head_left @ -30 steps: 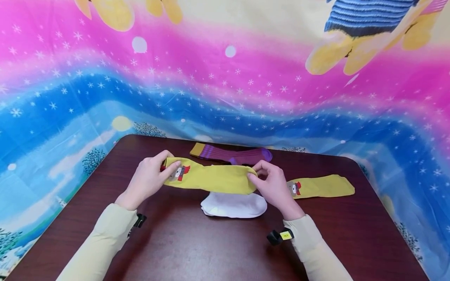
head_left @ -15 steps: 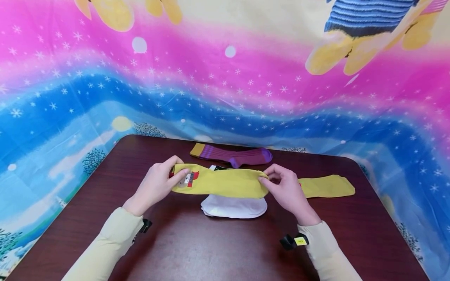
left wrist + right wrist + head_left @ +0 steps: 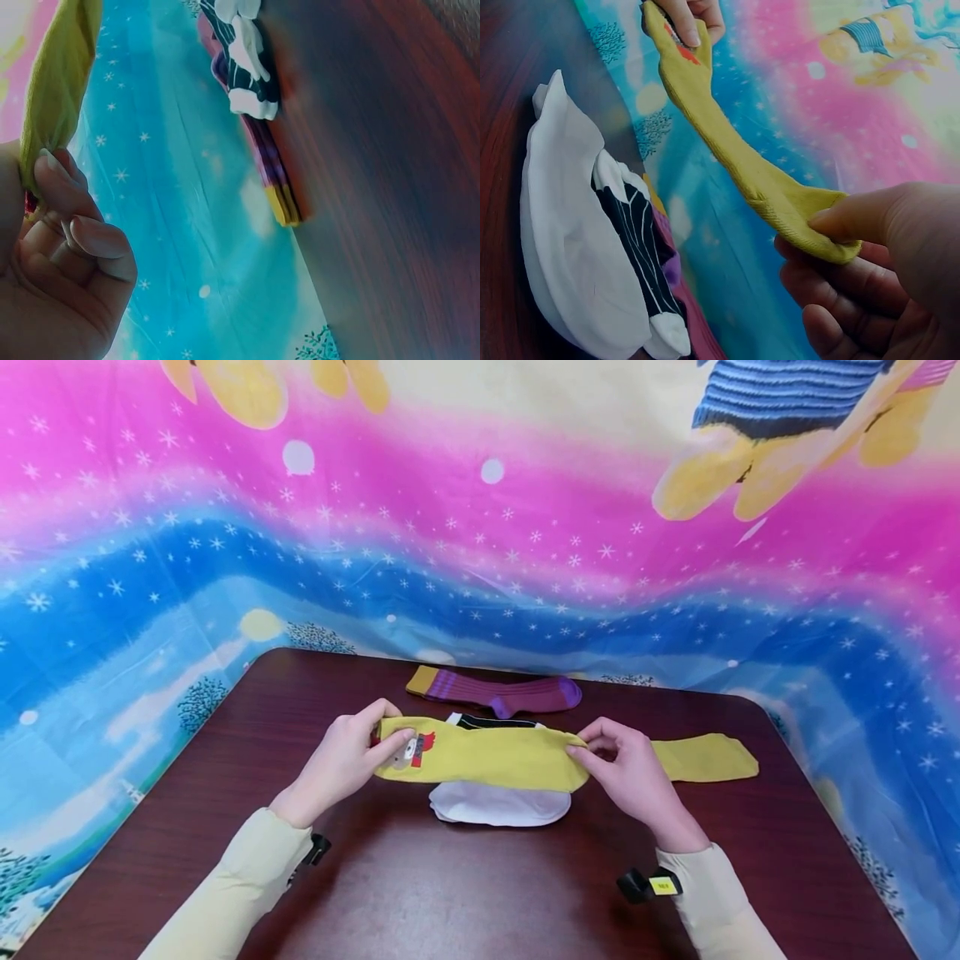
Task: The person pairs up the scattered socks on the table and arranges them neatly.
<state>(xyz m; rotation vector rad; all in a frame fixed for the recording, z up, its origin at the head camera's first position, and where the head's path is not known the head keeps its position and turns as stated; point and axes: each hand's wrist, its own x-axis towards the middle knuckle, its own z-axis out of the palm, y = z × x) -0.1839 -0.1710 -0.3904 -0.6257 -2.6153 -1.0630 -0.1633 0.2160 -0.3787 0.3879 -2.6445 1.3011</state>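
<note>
A yellow sock [image 3: 487, 756] with a red and grey animal figure near one end is stretched sideways between both hands, raised above the table. The left hand [image 3: 347, 758] pinches the end with the figure, thumb in front. At the plain end, the right hand [image 3: 630, 772] pinches the sock between thumb and fingers; the right wrist view shows the thumb pressed on the yellow fabric. Beneath it lies a white sock [image 3: 498, 804], partly covered in the head view. Behind that is a black sock with white ends and thin white lines [image 3: 634, 236], mostly hidden in the head view.
A second yellow sock [image 3: 708, 757] lies flat at the right, its near part hidden behind the right hand. Toward the back edge of the dark wooden table [image 3: 360, 902] rests a purple sock with a mustard cuff [image 3: 495, 692]. A printed cloth [image 3: 450, 527] hangs behind the table.
Both hands have moved right and slightly toward the person, carrying the yellow sock with them. More of the black sock shows behind it, and the right hand now covers more of the second yellow sock.
</note>
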